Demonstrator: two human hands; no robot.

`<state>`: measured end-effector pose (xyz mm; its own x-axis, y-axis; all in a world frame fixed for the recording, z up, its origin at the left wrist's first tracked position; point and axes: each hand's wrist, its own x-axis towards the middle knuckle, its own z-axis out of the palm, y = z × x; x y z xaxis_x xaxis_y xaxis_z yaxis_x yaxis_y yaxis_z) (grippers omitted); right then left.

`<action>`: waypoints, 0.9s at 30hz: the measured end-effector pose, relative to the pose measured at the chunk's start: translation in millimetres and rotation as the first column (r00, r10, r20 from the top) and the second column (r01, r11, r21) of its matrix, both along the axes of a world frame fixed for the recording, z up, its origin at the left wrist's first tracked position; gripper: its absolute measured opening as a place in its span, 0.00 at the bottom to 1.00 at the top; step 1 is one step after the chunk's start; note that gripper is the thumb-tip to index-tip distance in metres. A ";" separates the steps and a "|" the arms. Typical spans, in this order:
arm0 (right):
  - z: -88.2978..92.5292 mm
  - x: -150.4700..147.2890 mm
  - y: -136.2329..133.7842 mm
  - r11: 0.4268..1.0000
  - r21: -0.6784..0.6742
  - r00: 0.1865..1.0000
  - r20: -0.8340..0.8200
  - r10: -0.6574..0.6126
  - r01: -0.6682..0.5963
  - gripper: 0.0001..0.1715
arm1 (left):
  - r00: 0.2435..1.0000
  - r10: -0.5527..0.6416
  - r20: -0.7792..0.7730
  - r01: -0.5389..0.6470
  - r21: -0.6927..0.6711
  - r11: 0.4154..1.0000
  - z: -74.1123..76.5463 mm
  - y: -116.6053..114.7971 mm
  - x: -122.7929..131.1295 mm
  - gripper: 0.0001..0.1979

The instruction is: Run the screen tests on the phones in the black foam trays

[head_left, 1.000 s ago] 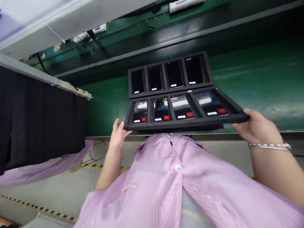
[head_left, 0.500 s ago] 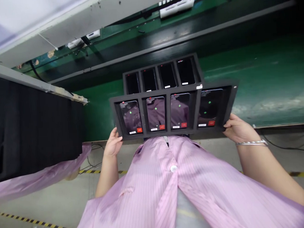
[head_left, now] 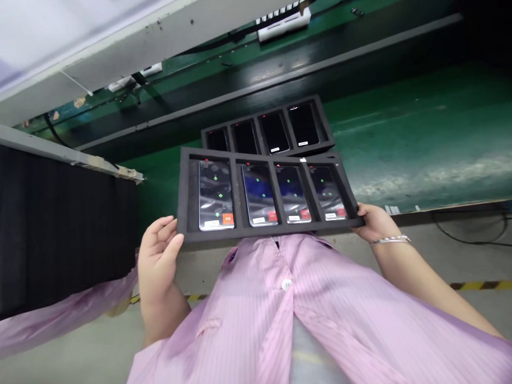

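Between my two hands I hold a black foam tray [head_left: 274, 231] with several phones in its compartments. My left hand [head_left: 160, 257] grips its left end, thumb on the near corner; my right hand [head_left: 377, 221] grips the right end, fingers partly hidden behind it. The leftmost phone [head_left: 215, 196] is lit, with green marks and a red patch at its lower corner; the others beside it look alike. Behind it, on the green bench [head_left: 405, 147], lies a second foam tray [head_left: 324, 122] with several dark-screened phones [head_left: 274, 132], its near edge covered by the held tray.
A grey beam [head_left: 108, 57] crosses at upper left. Black material [head_left: 64, 232] stands to the left, with another person's pink sleeve [head_left: 67, 324] below it. A white power strip [head_left: 284, 24] lies at the back. Cables [head_left: 471, 235] hang below the bench at right.
The held tray has tilted, its left end rising nearer to me and its right end dropping away. My left hand has moved left and closer; my right hand has moved left.
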<state>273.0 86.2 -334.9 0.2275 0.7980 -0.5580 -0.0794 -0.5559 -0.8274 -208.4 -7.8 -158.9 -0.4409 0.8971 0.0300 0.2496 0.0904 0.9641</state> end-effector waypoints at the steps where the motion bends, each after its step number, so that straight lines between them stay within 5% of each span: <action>1: 3.4 2.4 0.9 0.999 -0.010 0.999 -0.017 -0.031 0.031 0.17 | 0.999 -0.020 0.031 0.021 -0.027 0.999 -13.3 6.0 -6.5 0.24; 8: 48.6 12.6 14.2 0.955 0.063 0.957 -0.006 -0.289 0.289 0.30 | 0.984 -0.099 0.147 0.138 -0.283 0.949 -118.4 35.2 -22.2 0.19; 12: 78.2 2.1 18.3 0.919 0.222 0.933 0.080 -0.350 0.326 0.26 | 0.976 -0.021 0.219 0.110 -0.406 0.907 -156.2 39.4 -8.8 0.28; 17: 98.8 -1.8 12.3 0.909 0.342 0.929 0.192 -0.317 0.239 0.25 | 0.958 0.065 0.281 0.068 -0.439 0.896 -175.0 41.0 -1.0 0.47; 22: 95.8 6.9 10.8 0.902 0.389 0.942 0.190 -0.276 0.186 0.27 | 0.941 0.096 0.325 0.044 -0.399 0.916 -177.9 39.6 -1.4 0.47; 27: 75.3 14.6 19.3 0.944 0.222 0.945 0.166 -0.282 0.243 0.31 | 0.952 0.108 0.286 0.005 -0.368 0.930 -177.2 34.0 -6.3 0.41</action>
<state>287.6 105.5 -259.7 0.5313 0.7839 -0.3213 -0.0290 -0.3621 -0.9317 -214.8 26.2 -336.0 -0.4241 0.7973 -0.4295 -0.0564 0.4501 0.8912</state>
